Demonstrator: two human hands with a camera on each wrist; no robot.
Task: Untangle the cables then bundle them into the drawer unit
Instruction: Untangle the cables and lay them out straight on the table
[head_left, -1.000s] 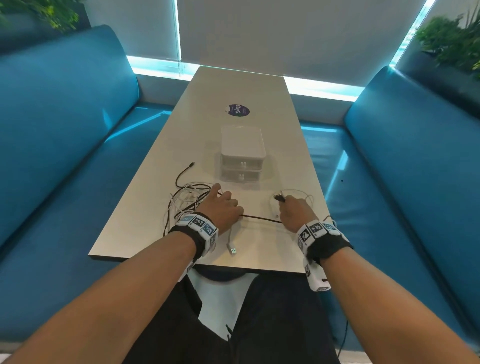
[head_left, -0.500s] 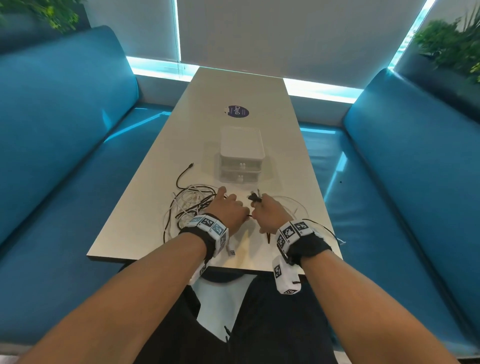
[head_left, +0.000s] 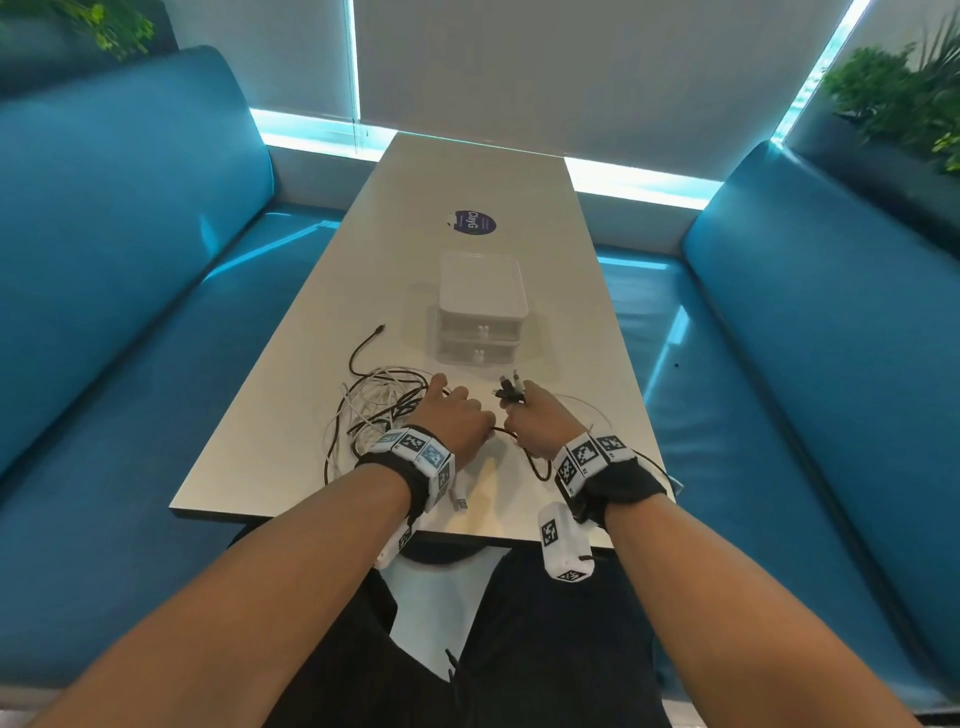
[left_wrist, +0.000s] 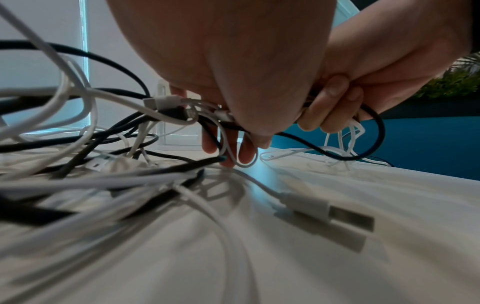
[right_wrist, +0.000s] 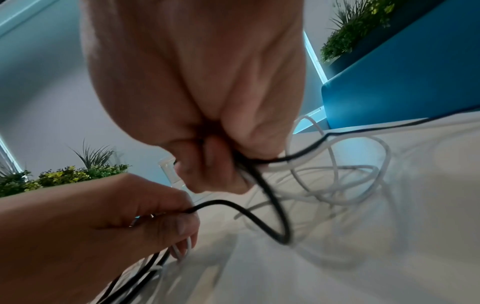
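A tangle of black and white cables (head_left: 371, 410) lies on the white table (head_left: 467, 182) in front of a white two-drawer unit (head_left: 480, 312), both drawers shut. My left hand (head_left: 457, 421) sits on the tangle's right side and pinches a black cable (right_wrist: 233, 207) with white strands under its fingers. My right hand (head_left: 530, 421), close beside it, grips a bunch of cable ends, with plugs (head_left: 509, 389) sticking up from the fist. The black cable (left_wrist: 363, 152) sags in a loop between both hands. A white USB plug (left_wrist: 337, 216) lies loose near the table's front edge.
Loose white cable loops (right_wrist: 350, 170) lie to the right of my right hand. A round dark sticker (head_left: 472, 223) marks the table beyond the drawer unit. Blue benches (head_left: 130, 286) flank the table on both sides. Plants (head_left: 904, 93) stand behind the right bench.
My right hand has moved left from the table's right side until it sits next to the left hand. The black cable, taut between them before, now hangs slack.
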